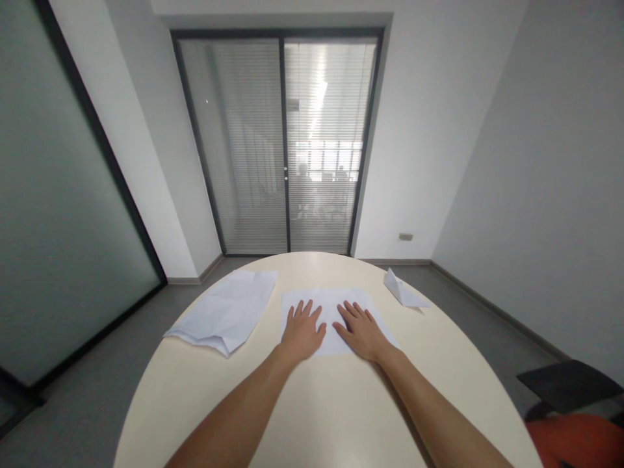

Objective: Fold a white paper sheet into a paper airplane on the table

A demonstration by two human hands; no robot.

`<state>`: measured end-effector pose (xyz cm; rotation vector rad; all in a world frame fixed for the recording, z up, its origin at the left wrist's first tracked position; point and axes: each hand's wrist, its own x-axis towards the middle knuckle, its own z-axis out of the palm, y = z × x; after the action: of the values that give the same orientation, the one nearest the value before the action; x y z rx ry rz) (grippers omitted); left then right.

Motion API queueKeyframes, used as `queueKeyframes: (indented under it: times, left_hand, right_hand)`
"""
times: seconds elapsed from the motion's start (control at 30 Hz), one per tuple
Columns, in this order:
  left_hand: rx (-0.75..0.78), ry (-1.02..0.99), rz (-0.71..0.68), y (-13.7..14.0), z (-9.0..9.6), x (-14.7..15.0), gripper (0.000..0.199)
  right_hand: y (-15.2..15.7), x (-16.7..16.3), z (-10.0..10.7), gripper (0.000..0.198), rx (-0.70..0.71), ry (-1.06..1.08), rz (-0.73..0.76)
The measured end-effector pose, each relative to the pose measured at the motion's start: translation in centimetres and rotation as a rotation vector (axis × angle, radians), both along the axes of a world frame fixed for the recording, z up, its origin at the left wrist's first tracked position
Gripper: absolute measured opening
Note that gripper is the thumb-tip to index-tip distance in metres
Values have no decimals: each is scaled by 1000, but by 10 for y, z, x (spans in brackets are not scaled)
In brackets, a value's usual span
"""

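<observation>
White sheet point(329, 308), not yet folded, lies flat beneath left hand point(302, 333) and right hand point(361, 331), grips wide; folded piece point(402, 293) already shaped, rightward.

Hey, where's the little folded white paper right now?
In the head view, the little folded white paper is on the right side of the round cream table, near its far edge, beyond the bare right hand.

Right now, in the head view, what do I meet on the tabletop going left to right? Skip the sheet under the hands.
Creased paper → left hand → right hand → small folded paper
</observation>
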<state>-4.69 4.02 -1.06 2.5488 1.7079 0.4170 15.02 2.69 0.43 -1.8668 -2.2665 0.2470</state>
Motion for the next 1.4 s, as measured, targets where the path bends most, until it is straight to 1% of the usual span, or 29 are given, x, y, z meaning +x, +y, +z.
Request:
queueKeyframes:
  times: [0.13,0.3,0.53,0.83,0.97,1.1,1.2,1.27,1.33,1.4]
  left_hand:
    - [-5,8,41,-2,0,1,59]
    - [-17,13,63,-6,4,3,60]
    - [43,3,61,-8,3,2,59]
    - [-12,5,26,-5,2,1,60]
    - [-25,4,56,-6,2,2,62]
    - [-30,7,75,-7,4,3,62]
    - [-5,15,77,-8,7,4,62]
    - [21,23,87,-11,9,5,61]
    - [47,28,104,-14,12,7,60]
    - [72,28,120,-17,15,8,57]
  right_hand:
    - [-1,1,2,69,-7,4,9]
    - [-1,2,4,68,-11,5,30]
    - [-1,1,3,65,0,-11,8]
    - [-2,3,4,66,-14,3,17]
    - [2,8,3,65,-19,5,30]
    - [6,11,-1,67,-18,-15,-28]
    - [6,12,-2,66,24,-33,-100]
    - [6,14,0,61,99,-44,-123]
    - [6,15,3,54,193,-33,-114]
    - [5,15,5,50,255,12,-92]
